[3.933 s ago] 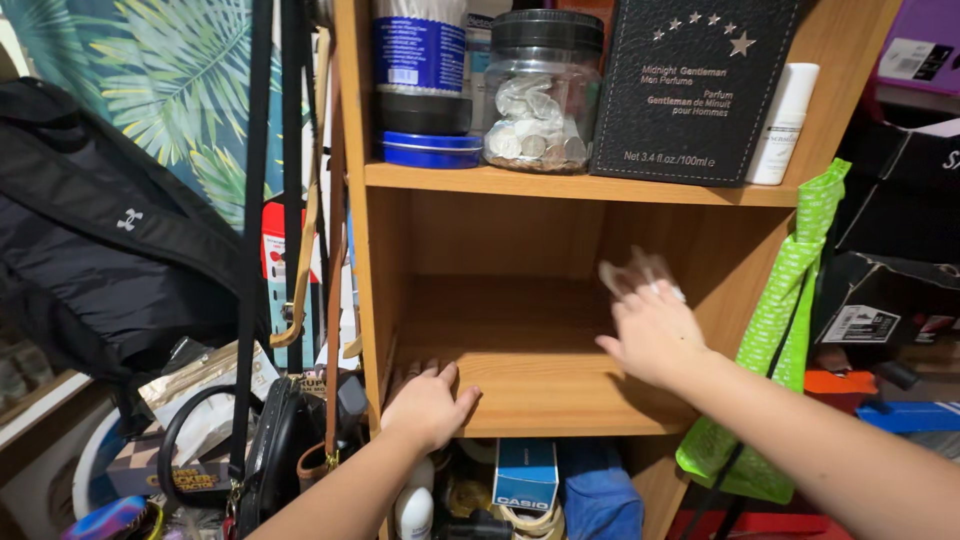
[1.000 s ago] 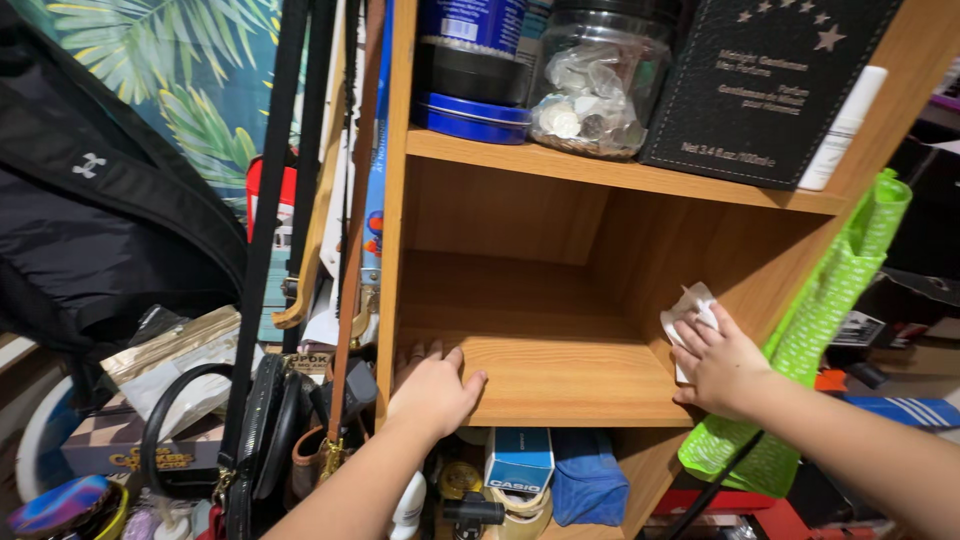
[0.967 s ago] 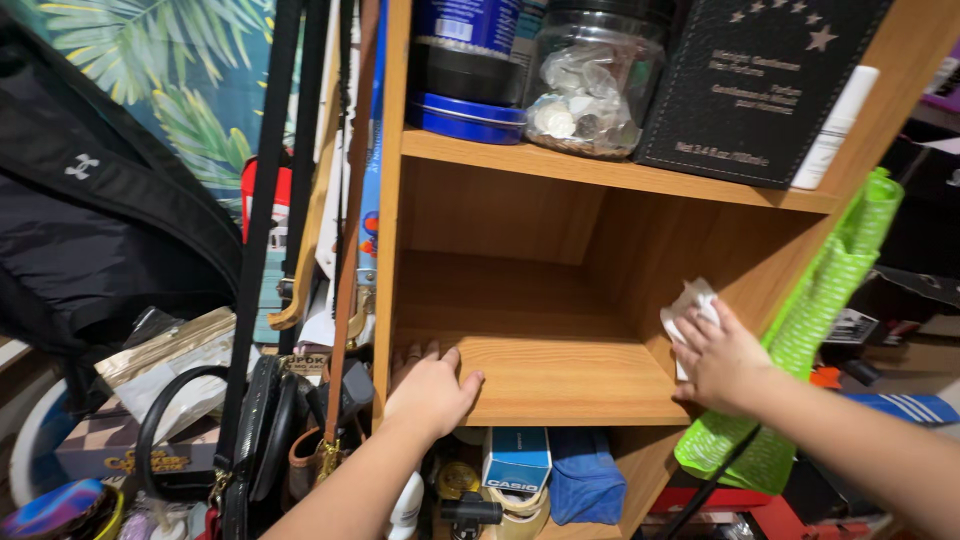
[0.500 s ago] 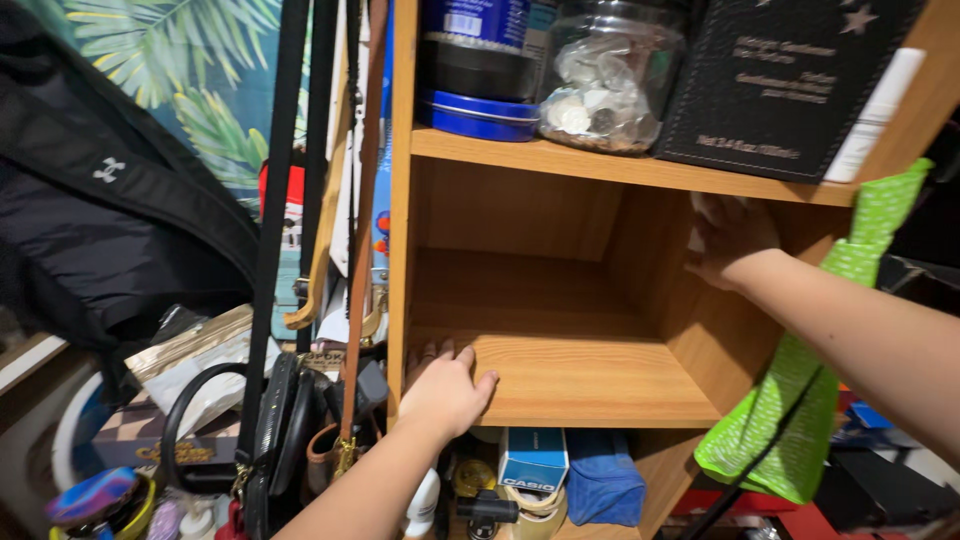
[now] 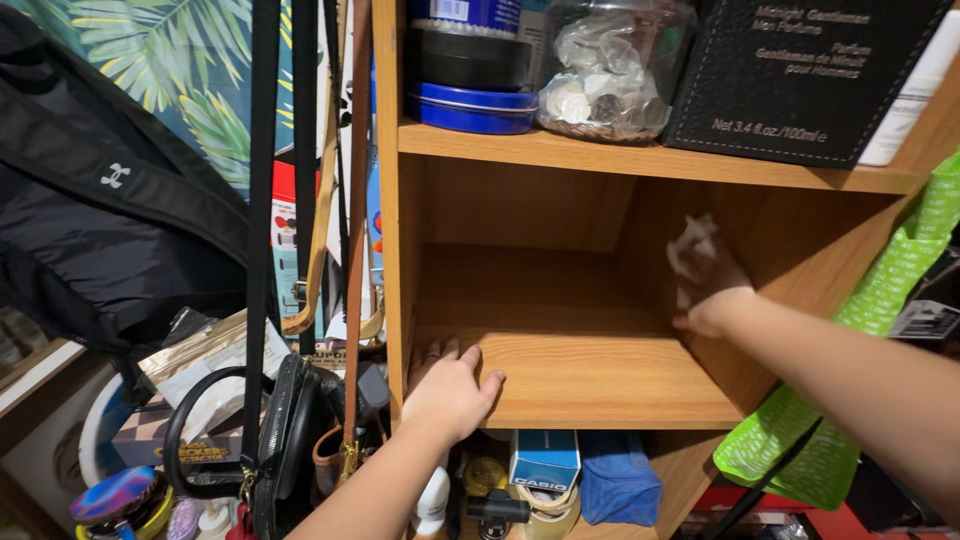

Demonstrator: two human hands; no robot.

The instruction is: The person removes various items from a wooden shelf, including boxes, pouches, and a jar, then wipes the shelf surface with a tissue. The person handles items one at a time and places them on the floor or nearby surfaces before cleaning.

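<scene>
Nearest me, low in the centre of the frame, I have my left hand [image 5: 452, 392] flat on the front edge of the wooden shelf [image 5: 590, 380], fingers spread and released, clasping nothing, just bracing there. Below that edge, at the bottom of the frame, sit a small blue box [image 5: 545, 458] and a folded blue cloth [image 5: 618, 480]. At lower left a black handbag [image 5: 290, 440] hangs among dark and brown straps [image 5: 262, 200], with a black backpack [image 5: 90, 230] at left.

Further in, right of centre, my right hand [image 5: 708, 290] is pressed against the inner right wall of the compartment, its grip clenched on a crumpled white tissue [image 5: 690, 243], which shows above the fingers against the wood. A green dotted bag [image 5: 880, 330] hangs outside the right wall.

Farthest, on the upper shelf at the top of the frame, stand a blue tin [image 5: 470, 105], a glass jar of coins [image 5: 610, 75], a black box [image 5: 800, 75] and a white bottle [image 5: 915, 95].
</scene>
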